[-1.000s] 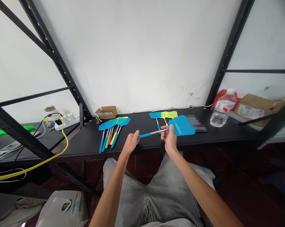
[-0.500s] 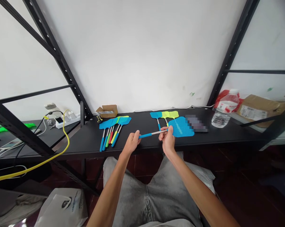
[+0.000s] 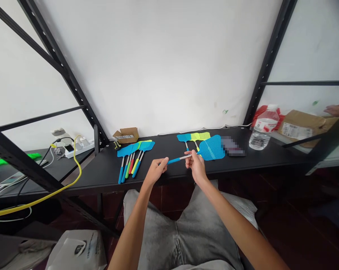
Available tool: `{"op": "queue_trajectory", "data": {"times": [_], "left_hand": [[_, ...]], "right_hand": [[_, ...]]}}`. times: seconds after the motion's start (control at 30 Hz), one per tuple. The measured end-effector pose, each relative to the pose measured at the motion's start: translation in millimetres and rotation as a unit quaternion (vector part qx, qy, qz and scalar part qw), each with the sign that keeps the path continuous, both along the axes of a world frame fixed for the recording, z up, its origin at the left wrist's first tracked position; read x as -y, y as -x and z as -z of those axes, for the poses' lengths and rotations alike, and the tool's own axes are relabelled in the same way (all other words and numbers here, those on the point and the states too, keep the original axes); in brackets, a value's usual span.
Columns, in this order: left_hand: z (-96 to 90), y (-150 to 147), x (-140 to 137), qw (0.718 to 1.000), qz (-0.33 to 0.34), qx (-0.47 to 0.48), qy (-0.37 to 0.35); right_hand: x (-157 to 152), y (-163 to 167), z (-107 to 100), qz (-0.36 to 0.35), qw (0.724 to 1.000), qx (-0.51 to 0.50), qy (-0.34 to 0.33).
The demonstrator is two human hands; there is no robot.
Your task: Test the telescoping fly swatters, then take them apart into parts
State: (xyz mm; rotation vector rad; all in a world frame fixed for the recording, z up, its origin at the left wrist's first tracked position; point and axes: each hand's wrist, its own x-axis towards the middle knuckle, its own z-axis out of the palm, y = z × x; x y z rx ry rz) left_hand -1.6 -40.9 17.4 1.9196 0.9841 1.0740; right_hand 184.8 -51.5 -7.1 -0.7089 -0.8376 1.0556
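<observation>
A blue fly swatter (image 3: 213,147) is held above the table's front edge, its perforated head to the right. My left hand (image 3: 157,170) is closed round the end of its blue grip. My right hand (image 3: 196,165) pinches the metal rod close to the head. To the left, several fly swatters (image 3: 136,150) with blue, green, red and yellow grips lie side by side, heads toward the wall. Behind my right hand lie a blue swatter (image 3: 184,137) and yellow-green swatters (image 3: 201,136), their handles partly hidden.
On the black table (image 3: 101,174) stand a small open cardboard box (image 3: 126,135), a black-and-yellow clip (image 3: 117,144) and a water bottle (image 3: 263,129). A blurred dark object (image 3: 234,146) lies right of the swatter. A yellow cable (image 3: 79,165) crosses the left rack post. Another person's hand (image 3: 336,109) shows far right.
The held swatter's head has shifted slightly left and turned a little, and my right hand has changed its hold on the rod. The whole view has moved slightly.
</observation>
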Motion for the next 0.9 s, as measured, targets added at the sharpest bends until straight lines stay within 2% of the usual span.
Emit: {"op": "queue_trajectory", "data": {"times": [0.13,0.3,0.43,0.57,0.77,0.9], "left_hand": [[-3.2,0,1,1.000,0.004,-0.025,-0.006],[1.7,-1,2,0.997,0.034,-0.068,0.005],[5.1,-2,4,0.990,0.014,-0.139,-0.007],[4.9,-1,4,0.987,0.010,-0.159,-0.028],[6.0,1,6,0.983,0.018,-0.179,-0.038],[6.5,-1,10,0.981,0.001,-0.194,-0.031]], "right_hand": [[-1,-2,0,0.003,1.000,-0.021,0.007],[-3,-3,1,-0.007,1.000,-0.023,-0.001],[-1,-1,1,-0.036,0.995,0.093,-0.025],[6,4,-1,-0.085,0.967,0.234,-0.058],[13,10,0,-0.050,0.938,0.331,-0.094],[10,7,2,-0.091,0.917,0.380,-0.077]]}}
